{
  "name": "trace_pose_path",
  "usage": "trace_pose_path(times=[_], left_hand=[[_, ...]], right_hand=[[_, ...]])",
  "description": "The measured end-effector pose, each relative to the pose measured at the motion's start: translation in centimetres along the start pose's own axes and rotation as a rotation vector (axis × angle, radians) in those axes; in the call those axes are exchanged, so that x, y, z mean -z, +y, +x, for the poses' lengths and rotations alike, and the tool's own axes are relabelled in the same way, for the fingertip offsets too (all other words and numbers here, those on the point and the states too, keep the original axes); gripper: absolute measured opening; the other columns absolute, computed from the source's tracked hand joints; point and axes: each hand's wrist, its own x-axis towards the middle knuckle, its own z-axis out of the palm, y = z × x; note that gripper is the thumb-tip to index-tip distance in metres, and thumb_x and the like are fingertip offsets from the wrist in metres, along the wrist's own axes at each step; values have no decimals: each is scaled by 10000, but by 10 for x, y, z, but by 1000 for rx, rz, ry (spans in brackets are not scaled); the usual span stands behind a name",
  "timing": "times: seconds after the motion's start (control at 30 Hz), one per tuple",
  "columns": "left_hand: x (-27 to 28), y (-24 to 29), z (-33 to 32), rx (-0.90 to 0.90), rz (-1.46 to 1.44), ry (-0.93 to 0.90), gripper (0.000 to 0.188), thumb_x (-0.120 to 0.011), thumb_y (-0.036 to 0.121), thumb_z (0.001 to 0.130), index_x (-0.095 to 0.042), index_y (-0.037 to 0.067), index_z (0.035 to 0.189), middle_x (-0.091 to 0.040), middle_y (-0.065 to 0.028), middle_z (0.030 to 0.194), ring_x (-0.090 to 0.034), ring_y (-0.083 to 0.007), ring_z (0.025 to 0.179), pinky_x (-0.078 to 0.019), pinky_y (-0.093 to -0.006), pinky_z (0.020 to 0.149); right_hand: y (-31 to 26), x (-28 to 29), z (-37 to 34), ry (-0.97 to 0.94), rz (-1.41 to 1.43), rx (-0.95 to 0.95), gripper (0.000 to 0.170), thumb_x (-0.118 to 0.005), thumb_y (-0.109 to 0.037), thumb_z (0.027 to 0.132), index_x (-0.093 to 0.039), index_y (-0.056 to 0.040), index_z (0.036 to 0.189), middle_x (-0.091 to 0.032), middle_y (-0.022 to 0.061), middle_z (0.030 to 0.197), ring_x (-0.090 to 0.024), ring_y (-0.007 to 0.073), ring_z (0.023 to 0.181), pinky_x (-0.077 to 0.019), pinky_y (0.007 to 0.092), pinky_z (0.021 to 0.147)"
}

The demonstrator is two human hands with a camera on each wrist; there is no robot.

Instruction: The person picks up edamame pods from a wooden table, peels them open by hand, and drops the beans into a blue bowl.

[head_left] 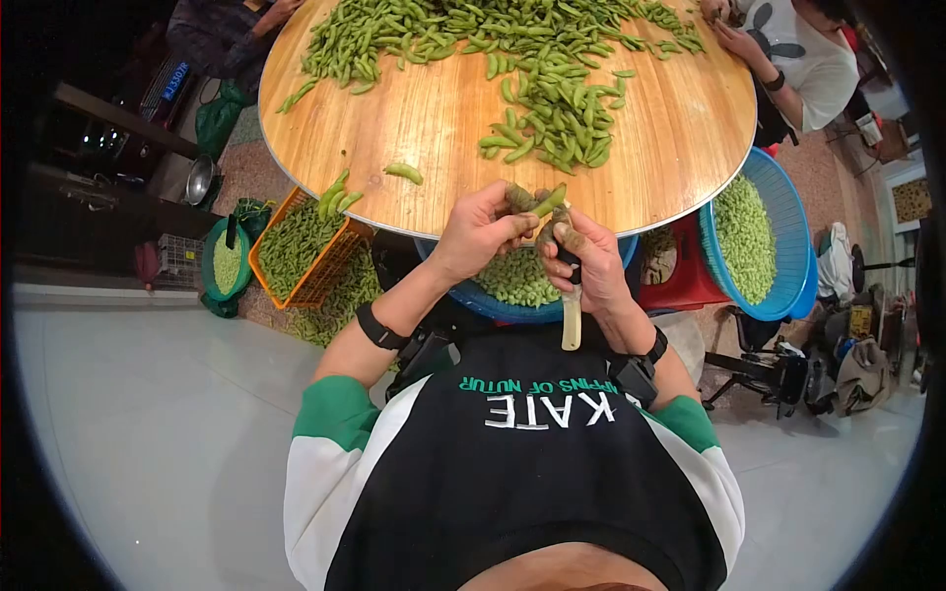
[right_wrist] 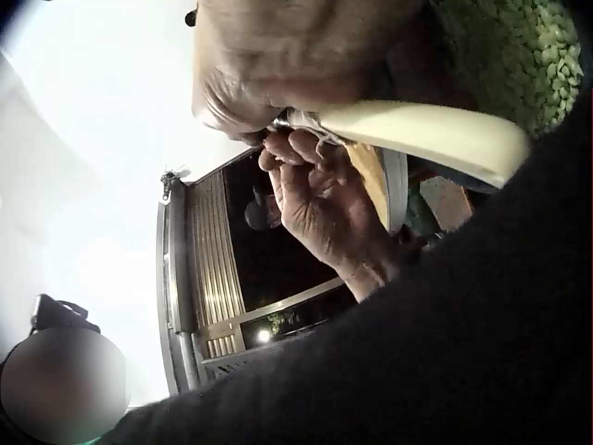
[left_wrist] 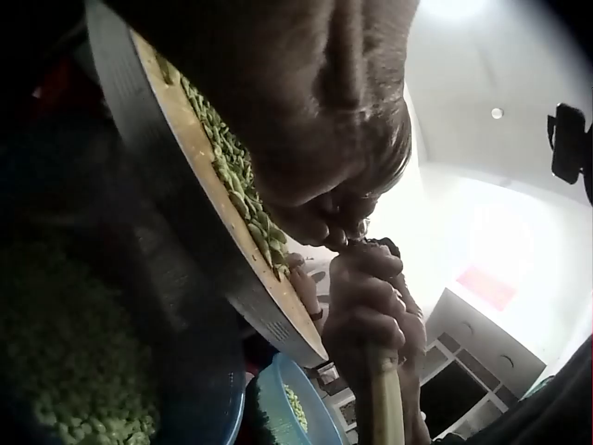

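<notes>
Head view: a green pod is pinched in the left hand, and a pale-handled tool is gripped in the right hand.
The pod is held at the near edge of a round wooden table, above a blue basin of shelled beans. It is pinched between thumb and fingers, with almost no gap left; the right fingers are curled round the tool, whose blade cannot be made out. The pod's long axis is slanted, its far tip pointed away from the body and to the right; the tool's handle is pointed back towards the chest. The pod is judged light, bendy yet firm-skinned, perhaps slippery if damp, and best pinched across its flat sides near one end.
</notes>
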Motion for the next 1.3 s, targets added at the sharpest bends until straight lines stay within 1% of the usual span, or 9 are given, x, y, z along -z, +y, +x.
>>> trace_pose_path(times=[0.07,0.3,0.43,0.5,0.53,0.63,0.77,0.93,1.3], left_hand=[[2,-5,3,-7,-18,-4,79,-606,46,888,-568,8,947,-610,-28,747,-542,-51,591,-407,-179,470],[6,-12,9,233,-679,-204,149,-633,49,872,-566,17,1000,-626,-82,766,-576,-108,579,-436,-226,409],[3,-8,10,276,-678,-206,168,-642,71,870,-560,7,1002,-627,-70,771,-596,-129,611,-463,-254,450],[-3,-9,9,-376,367,-21,189,-659,94,847,-550,-1,969,-618,-89,761,-590,-185,604,-480,-303,505],[2,-4,8,-422,707,-6,202,-669,93,812,-539,-16,923,-597,-128,762,-584,-245,619,-479,-329,557],[4,12,5,-768,1123,-26,169,-656,46,785,-533,-17,884,-574,-164,762,-580,-281,623,-469,-325,551],[3,18,1,-751,1127,-55,126,-646,33,810,-560,-26,881,-597,-170,756,-613,-243,648,-474,-305,565],[-11,12,1,-272,291,27,100,-643,49,865,-622,-44,895,-641,-63,761,-542,-51,676,-440,-224,582],[-27,-1,5,-187,-27,207,178,-553,122,950,-588,-10,836,-485,48,635,-421,-23,581,-349,-222,490]], right_hand=[[0,-1,2,49,42,-3,130,-480,-134,970,-524,-32,1037,-527,49,775,-413,72,521,-340,182,404],[-7,2,1,-94,269,-70,101,-486,-127,964,-513,-34,991,-493,45,759,-405,71,510,-332,187,392],[-1,9,2,-31,325,-73,86,-504,-121,948,-506,-42,981,-492,56,785,-404,74,520,-328,185,389],[0,9,3,6,382,-90,81,-511,-119,941,-504,-46,976,-493,60,794,-403,74,523,-325,183,388],[-1,7,2,-14,391,-105,73,-513,-115,937,-504,-50,970,-494,63,799,-404,74,525,-323,183,386],[0,5,1,-41,423,-138,62,-516,-114,934,-501,-57,956,-495,66,802,-402,73,526,-319,180,384],[0,5,1,-99,457,-135,68,-522,-130,941,-500,-66,949,-497,67,800,-400,66,523,-315,173,380],[-3,3,-2,-102,443,-95,83,-517,-141,950,-496,-60,946,-498,68,802,-397,64,520,-318,174,378],[-4,-10,0,-42,331,15,98,-491,-123,964,-507,-29,986,-531,73,813,-427,72,534,-349,190,401]])
